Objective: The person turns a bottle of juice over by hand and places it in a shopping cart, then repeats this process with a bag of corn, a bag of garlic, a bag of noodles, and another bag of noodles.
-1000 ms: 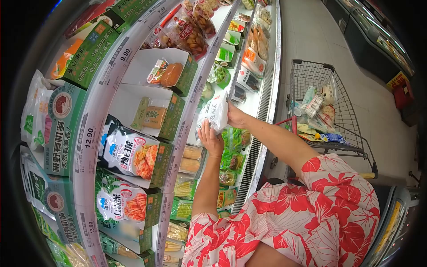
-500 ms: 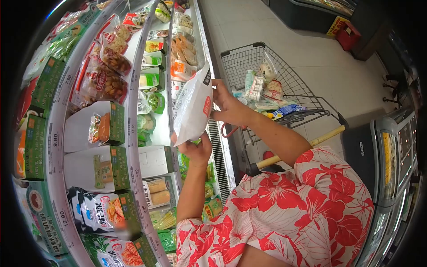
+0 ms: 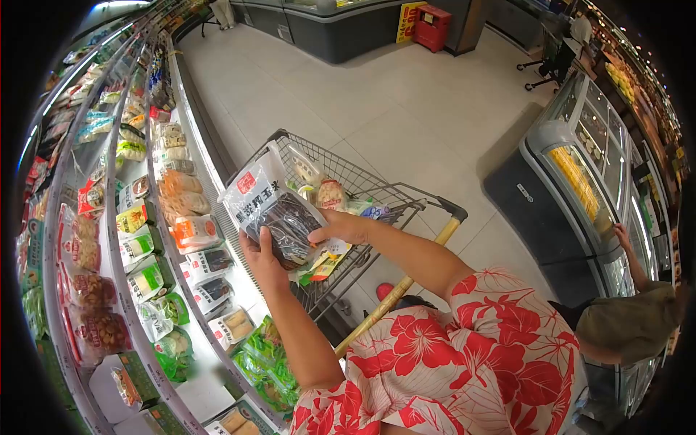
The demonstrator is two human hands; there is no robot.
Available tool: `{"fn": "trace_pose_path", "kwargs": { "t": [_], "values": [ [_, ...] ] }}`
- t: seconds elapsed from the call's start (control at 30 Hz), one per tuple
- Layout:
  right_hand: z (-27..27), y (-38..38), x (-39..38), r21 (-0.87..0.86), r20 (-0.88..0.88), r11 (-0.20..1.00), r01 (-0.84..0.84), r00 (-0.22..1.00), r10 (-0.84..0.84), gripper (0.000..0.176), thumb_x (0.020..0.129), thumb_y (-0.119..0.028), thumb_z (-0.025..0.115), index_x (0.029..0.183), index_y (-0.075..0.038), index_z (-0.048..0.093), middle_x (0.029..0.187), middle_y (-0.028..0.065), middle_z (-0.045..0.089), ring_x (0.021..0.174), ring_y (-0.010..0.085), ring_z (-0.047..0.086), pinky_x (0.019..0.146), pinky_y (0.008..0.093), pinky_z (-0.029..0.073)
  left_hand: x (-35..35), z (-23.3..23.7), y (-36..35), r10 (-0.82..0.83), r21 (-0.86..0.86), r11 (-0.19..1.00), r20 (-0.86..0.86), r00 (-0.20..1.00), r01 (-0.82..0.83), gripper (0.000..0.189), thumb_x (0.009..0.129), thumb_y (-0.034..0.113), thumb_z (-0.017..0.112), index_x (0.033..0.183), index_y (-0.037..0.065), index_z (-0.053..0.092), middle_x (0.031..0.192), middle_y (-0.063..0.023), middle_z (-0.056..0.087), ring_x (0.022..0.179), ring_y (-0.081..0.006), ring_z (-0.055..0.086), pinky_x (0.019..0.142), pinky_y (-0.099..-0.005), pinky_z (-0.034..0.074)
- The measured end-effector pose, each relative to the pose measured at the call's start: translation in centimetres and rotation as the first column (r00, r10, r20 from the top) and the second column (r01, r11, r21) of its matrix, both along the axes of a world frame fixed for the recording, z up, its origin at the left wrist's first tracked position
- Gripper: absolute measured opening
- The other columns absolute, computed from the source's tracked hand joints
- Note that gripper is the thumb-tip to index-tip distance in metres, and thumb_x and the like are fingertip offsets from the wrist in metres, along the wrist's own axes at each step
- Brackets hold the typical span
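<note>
Both hands hold one plastic package (image 3: 286, 228) with a white printed top and dark contents behind a clear window. My left hand (image 3: 265, 262) grips its lower left edge, thumb on the front. My right hand (image 3: 341, 227) grips its right edge, thumb pressed on the clear part. The package is tilted above the near left part of a wire shopping cart (image 3: 362, 177). Behind it in the cart lie a bag with reddish and pale contents (image 3: 330, 194) and other packed goods, partly hidden by the package.
Refrigerated shelves (image 3: 168, 290) with packed food run along the left. The cart's yellow handle (image 3: 377, 313) crosses in front of my body. A dark-sided display case (image 3: 533, 192) stands at right, with another person (image 3: 631, 326) beside it. A red box (image 3: 432, 27) stands far ahead.
The view has turned toward the aisle and cart. The package has moved from beside the shelves to over the cart, and its dark-filled front now faces me. Both hands still hold it.
</note>
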State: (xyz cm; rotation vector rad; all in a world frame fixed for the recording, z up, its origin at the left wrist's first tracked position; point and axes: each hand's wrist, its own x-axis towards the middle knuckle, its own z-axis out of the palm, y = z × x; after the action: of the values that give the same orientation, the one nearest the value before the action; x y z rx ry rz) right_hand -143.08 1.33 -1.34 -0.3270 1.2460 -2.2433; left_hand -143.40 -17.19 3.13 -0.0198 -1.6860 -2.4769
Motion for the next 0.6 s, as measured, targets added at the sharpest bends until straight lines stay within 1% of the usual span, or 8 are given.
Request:
{"fn": "trace_pose_path", "kwargs": {
  "t": [0.07, 0.17, 0.2, 0.23, 0.37, 0.43, 0.5, 0.6],
  "values": [
    [-1.4, 1.4, -1.0, 0.011, 0.032, 1.0, 0.025, 0.999, -0.026, 0.075, 0.078, -0.023, 0.074, 0.137, -0.002, 0.033, 0.116, 0.0102, 0.056, 0.102, 0.0162, 0.057, 0.087, 0.0303, 0.049, -0.4, -1.8, 1.4, -0.016, -0.125, 0.992, 0.051, 0.999, 0.022, 0.058, 0.091, 0.007, 0.057, 0.141, -0.002, 0.029, 0.132, -0.0136, 0.046, 0.117, -0.0204, 0.048, 0.1, -0.0317, 0.037],
    [-5.2, 0.7, -1.5, 0.05, 0.069, 0.993, 0.103, 0.992, -0.106, 0.077, 0.077, -0.024, 0.075, 0.138, -0.002, 0.033, 0.119, 0.0111, 0.055, 0.106, 0.0177, 0.055, 0.092, 0.0319, 0.045, -0.2, -6.9, 1.3, -0.013, -0.105, 0.994, 0.081, 0.997, 0.021, 0.057, 0.091, 0.006, 0.056, 0.141, -0.001, 0.029, 0.131, -0.0124, 0.047, 0.116, -0.0198, 0.049, 0.1, -0.0307, 0.036],
    [-5.5, 0.6, -1.5, 0.116, -0.007, 0.977, 0.179, 0.984, -0.179, 0.077, 0.077, -0.024, 0.075, 0.138, -0.001, 0.033, 0.121, 0.0118, 0.054, 0.109, 0.0185, 0.054, 0.094, 0.0323, 0.043, 0.5, -7.6, 1.7, 0.013, -0.058, 0.998, 0.176, 0.984, -0.003, 0.057, 0.091, 0.005, 0.055, 0.141, -0.001, 0.029, 0.131, -0.0122, 0.047, 0.116, -0.02, 0.049, 0.1, -0.0312, 0.036],
    [-6.0, 0.5, -1.5, 0.182, -0.09, 0.95, 0.253, 0.966, -0.241, 0.077, 0.078, -0.025, 0.074, 0.138, 0.0, 0.033, 0.123, 0.0124, 0.054, 0.111, 0.0193, 0.053, 0.097, 0.0328, 0.041, 1.0, -7.6, 1.9, -0.007, -0.04, 0.999, 0.212, 0.977, 0.016, 0.056, 0.092, 0.007, 0.055, 0.14, -0.001, 0.028, 0.131, -0.0123, 0.048, 0.115, -0.02, 0.049, 0.1, -0.0319, 0.036],
    [-6.8, -0.7, -0.8, 0.113, -0.173, 0.933, 0.342, 0.931, -0.32, 0.078, 0.08, -0.026, 0.072, 0.14, 0.001, 0.03, 0.129, 0.0147, 0.05, 0.119, 0.0206, 0.047, 0.102, 0.0329, 0.035, 1.1, -7.2, 1.4, -0.001, -0.095, 0.995, 0.172, 0.985, 0.018, 0.056, 0.091, 0.01, 0.056, 0.14, -0.002, 0.03, 0.13, -0.0146, 0.048, 0.116, -0.0211, 0.049, 0.1, -0.0339, 0.036],
    [-7.5, -1.6, -0.1, 0.228, -0.239, 0.897, 0.38, 0.914, -0.327, 0.077, 0.082, -0.025, 0.07, 0.142, 0.0, 0.028, 0.13, 0.0144, 0.049, 0.12, 0.0202, 0.046, 0.104, 0.0332, 0.034, 1.3, -6.7, 0.6, -0.064, -0.092, 0.993, 0.163, 0.985, 0.08, 0.056, 0.091, 0.01, 0.055, 0.14, -0.002, 0.03, 0.132, -0.0146, 0.047, 0.116, -0.0209, 0.049, 0.101, -0.0339, 0.036],
    [-7.0, -2.6, 0.3, 0.064, -0.144, 0.92, 0.386, 0.916, -0.375, 0.077, 0.08, -0.032, 0.072, 0.138, 0.001, 0.033, 0.126, 0.0151, 0.053, 0.116, 0.0213, 0.05, 0.1, 0.0341, 0.038, 1.5, -7.1, 0.0, -0.036, -0.092, 0.994, 0.186, 0.982, 0.054, 0.058, 0.091, 0.01, 0.055, 0.141, -0.001, 0.029, 0.134, -0.0143, 0.046, 0.118, -0.0216, 0.047, 0.102, -0.0342, 0.035],
    [-6.2, -3.1, 0.6, -0.002, -0.034, 0.946, 0.325, 0.945, -0.324, 0.07, 0.086, -0.027, 0.067, 0.139, 0.001, 0.032, 0.126, 0.0131, 0.052, 0.114, 0.0193, 0.051, 0.098, 0.0326, 0.04, 1.7, -6.8, -1.6, -0.049, -0.166, 0.983, 0.196, 0.979, 0.083, 0.058, 0.091, 0.012, 0.054, 0.142, 0.001, 0.03, 0.132, -0.0118, 0.048, 0.121, -0.0223, 0.045, 0.106, -0.0347, 0.029]
  ]
}}
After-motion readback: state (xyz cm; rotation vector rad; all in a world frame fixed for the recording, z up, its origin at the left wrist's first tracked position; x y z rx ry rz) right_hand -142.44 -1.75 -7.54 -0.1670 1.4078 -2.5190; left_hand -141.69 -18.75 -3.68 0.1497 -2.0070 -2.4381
